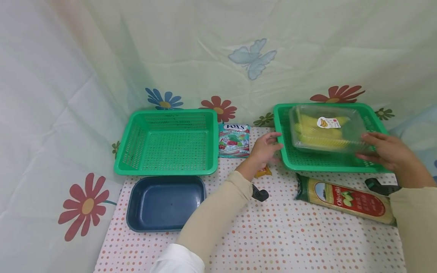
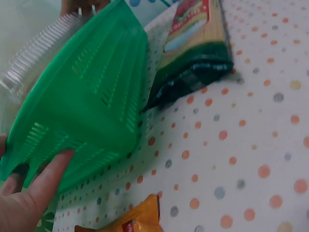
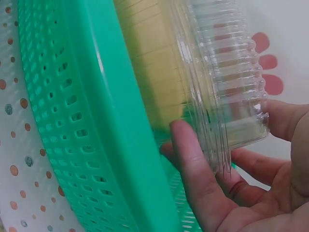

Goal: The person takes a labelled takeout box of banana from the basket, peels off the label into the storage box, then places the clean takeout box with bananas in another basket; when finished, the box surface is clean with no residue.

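A clear plastic clamshell box [image 1: 324,131] of yellow fruit with a banana label lies in the right green basket [image 1: 327,163]. My right hand [image 1: 382,149] grips the box's right end. In the right wrist view the thumb and fingers of the right hand [image 3: 227,145] pinch the ribbed clamshell box [image 3: 227,72] just above the basket's wall [image 3: 96,121]. My left hand [image 1: 268,146] rests with straight fingers against the basket's left side. In the left wrist view the thumb of the left hand [image 2: 36,191] presses on the basket's outer wall [image 2: 91,106].
An empty green basket [image 1: 167,167] stands at the back left, a dark blue tray [image 1: 165,203] in front of it. A Fox's candy bag [image 1: 234,140] lies between the baskets. An orange packet [image 1: 263,171] lies under my left wrist, a pasta packet [image 1: 345,199] before the right basket.
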### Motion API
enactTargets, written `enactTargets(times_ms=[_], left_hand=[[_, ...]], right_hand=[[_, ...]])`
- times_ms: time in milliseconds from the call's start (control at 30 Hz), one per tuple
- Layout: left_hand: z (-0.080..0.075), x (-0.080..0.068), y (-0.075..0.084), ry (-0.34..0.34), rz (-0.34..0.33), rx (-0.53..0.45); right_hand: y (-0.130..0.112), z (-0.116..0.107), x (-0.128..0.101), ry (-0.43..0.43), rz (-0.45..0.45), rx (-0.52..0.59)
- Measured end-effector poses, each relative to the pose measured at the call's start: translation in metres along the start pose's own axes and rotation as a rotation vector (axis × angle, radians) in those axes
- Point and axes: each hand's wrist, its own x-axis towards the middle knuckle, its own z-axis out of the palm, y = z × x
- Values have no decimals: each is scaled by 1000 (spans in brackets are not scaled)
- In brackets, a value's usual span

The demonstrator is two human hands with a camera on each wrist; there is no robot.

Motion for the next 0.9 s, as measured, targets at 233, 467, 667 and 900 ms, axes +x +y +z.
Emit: enactTargets(times_ms=[233, 467, 667, 900], left_hand=[[-6, 7, 6, -49, -5, 32], [-13, 12, 13, -116, 18, 162], [-20, 14, 20, -165, 28, 244], [-27, 17, 27, -187, 112, 576]], right_hand=[[1, 10, -20, 109, -127, -182], [5, 17, -52, 157, -199, -229], [7, 28, -83, 161, -221, -295], [19, 44, -116, 122, -227, -383]])
